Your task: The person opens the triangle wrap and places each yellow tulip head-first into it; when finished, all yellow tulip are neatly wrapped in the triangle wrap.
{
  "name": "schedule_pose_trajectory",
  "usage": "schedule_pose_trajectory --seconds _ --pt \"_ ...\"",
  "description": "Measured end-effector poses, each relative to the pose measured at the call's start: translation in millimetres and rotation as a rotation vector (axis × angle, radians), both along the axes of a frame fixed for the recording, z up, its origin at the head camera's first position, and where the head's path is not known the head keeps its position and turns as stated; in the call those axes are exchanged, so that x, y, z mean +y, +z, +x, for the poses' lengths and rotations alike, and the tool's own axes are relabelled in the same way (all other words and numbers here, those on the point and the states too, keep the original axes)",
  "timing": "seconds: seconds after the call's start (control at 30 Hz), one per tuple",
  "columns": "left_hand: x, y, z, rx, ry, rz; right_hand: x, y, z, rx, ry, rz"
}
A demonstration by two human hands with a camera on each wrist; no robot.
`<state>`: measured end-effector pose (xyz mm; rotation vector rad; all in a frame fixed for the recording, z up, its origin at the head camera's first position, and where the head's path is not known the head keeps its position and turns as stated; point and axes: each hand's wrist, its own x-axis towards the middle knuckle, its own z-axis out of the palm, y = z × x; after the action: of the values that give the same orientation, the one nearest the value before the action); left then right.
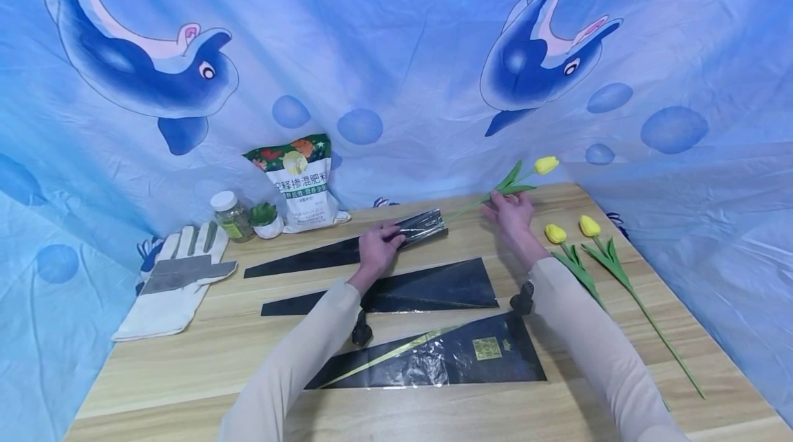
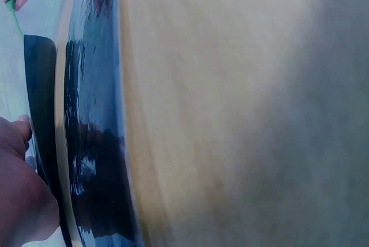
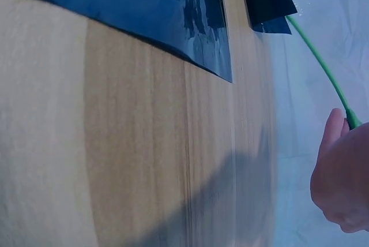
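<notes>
With its fingers at the wide end, my left hand [image 1: 378, 250] grips the farthest black flower sleeve [image 1: 310, 257]. The sleeve's mouth [image 3: 275, 23] faces right, toward my right hand [image 1: 513, 216]. That hand pinches an artificial yellow tulip [image 1: 546, 165] by its green stem, just below the leaves. In the right wrist view the stem [image 3: 322, 65] runs into the sleeve's mouth; its lower end is hidden. A second black sleeve [image 1: 440, 283] lies flat under my left forearm. Nearest me lies a third sleeve [image 1: 458, 359] with a gold stripe and gold print.
Two more yellow tulips [image 1: 590, 226] lie on the right of the wooden table [image 1: 186, 387]. At the back left are work gloves [image 1: 180, 277], a lidded jar [image 1: 232, 216], a small potted plant [image 1: 266, 220] and a fertilizer bag [image 1: 303, 187]. A blue dolphin-print curtain [image 1: 396, 49] stands behind.
</notes>
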<state>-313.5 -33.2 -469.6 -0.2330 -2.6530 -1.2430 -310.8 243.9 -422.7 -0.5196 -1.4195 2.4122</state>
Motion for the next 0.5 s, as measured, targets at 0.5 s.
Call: schedule_pose_trajectory --seconds 0.5 --pt "0.2 0.4 1.3 0.021 -0.008 0.013 -7.7 -5.7 2.9 0.036 -0.022 0.055"
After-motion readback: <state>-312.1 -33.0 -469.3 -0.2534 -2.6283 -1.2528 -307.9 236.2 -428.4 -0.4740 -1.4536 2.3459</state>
